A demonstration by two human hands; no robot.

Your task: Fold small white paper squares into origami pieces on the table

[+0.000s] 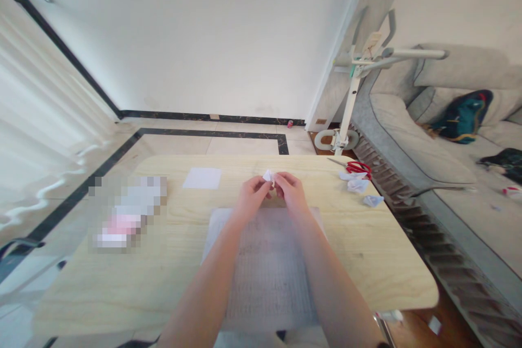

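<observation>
Between my two hands, near the far side of the table, is a small piece of folded white paper (268, 175). My left hand (256, 194) pinches it from the left, thumb and fingers closed. From the other side my right hand (287, 187) grips it with bent fingers. The fold's lower part is hidden behind the fingers. Under my forearms lies a large sheet with faint printed lines (271, 272). A flat square of white paper (202, 178) rests to the left of my hands.
Red-handled scissors (359, 168) and several folded paper pieces (358, 185) lie at the wooden table's (367, 250) right edge. A pixelated item (130, 212) is at the left. Beyond stand a white exercise frame (349, 98) and a grey sofa (408, 119).
</observation>
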